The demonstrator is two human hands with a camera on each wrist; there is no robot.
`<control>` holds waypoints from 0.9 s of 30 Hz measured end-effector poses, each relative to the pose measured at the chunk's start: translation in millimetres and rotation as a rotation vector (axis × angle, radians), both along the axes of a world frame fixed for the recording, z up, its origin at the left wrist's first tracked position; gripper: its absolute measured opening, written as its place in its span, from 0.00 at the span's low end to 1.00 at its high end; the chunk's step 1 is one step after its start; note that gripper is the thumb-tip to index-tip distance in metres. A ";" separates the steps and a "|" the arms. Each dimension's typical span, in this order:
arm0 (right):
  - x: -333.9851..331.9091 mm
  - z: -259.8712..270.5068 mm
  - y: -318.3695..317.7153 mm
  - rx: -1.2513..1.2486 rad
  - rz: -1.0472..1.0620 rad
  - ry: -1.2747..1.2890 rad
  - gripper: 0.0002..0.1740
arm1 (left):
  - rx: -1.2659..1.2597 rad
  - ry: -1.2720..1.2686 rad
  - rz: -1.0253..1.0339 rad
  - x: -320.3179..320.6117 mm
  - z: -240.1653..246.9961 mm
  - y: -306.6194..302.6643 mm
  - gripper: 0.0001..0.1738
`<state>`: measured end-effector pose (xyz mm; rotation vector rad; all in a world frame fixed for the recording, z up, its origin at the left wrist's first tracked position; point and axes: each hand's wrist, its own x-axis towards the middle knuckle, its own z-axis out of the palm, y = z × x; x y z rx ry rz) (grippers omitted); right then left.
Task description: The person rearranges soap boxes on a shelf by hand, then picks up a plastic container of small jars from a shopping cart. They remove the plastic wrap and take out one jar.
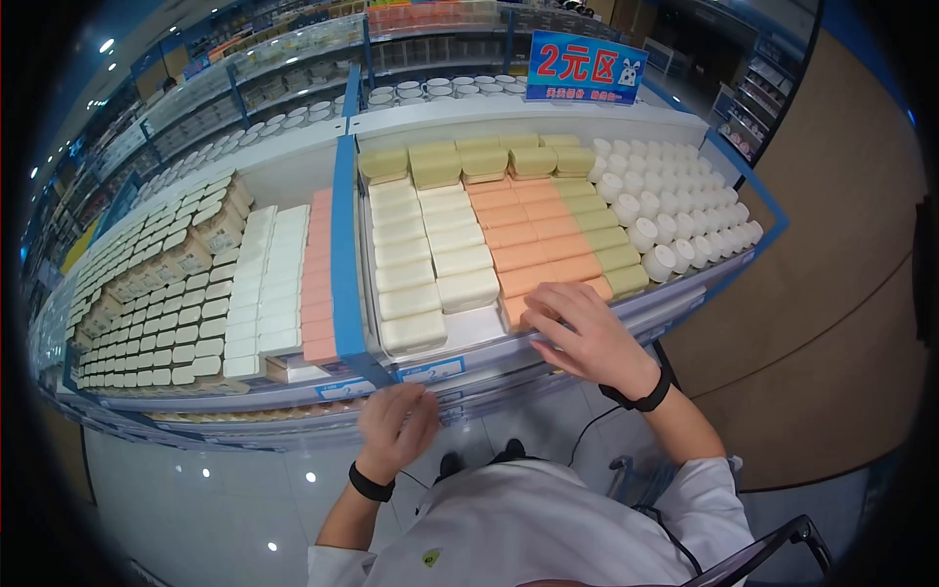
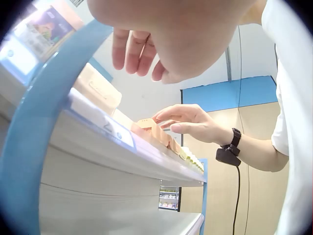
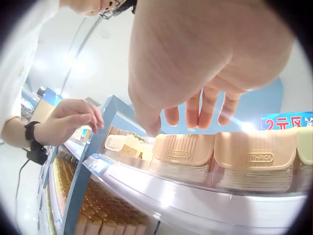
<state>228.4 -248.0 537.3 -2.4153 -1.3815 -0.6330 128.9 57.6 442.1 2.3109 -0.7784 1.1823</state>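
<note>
Nearest, just below the foot of the blue divider (image 1: pixel 344 245), the left hand (image 1: pixel 396 426) hangs before the shelf edge (image 1: pixel 293 391), fingers loosely curled and holding nothing. Right of the divider, past the cream boxes (image 1: pixel 435 269), the right hand (image 1: pixel 585 333) lies with its fingers stretched over the front peach box (image 1: pixel 512 311), touching it rather than grasping it. The step looks like squaring up that row's front, and the next move likely calls for a light push or pinch that spares the olive boxes (image 1: pixel 626 281) farther right.
</note>
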 end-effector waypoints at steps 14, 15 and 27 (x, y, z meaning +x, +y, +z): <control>60.7 92.9 41.6 -0.020 0.084 0.057 0.19 | -0.308 0.049 0.083 -10.7 -14.8 19.5 0.22; 74.5 101.0 49.0 -0.053 0.076 0.099 0.19 | -0.265 0.064 0.111 -10.5 -14.7 19.7 0.22; 241.3 60.7 206.1 -0.257 -0.133 -0.044 0.28 | 0.147 0.324 0.381 0.5 33.3 -16.2 0.41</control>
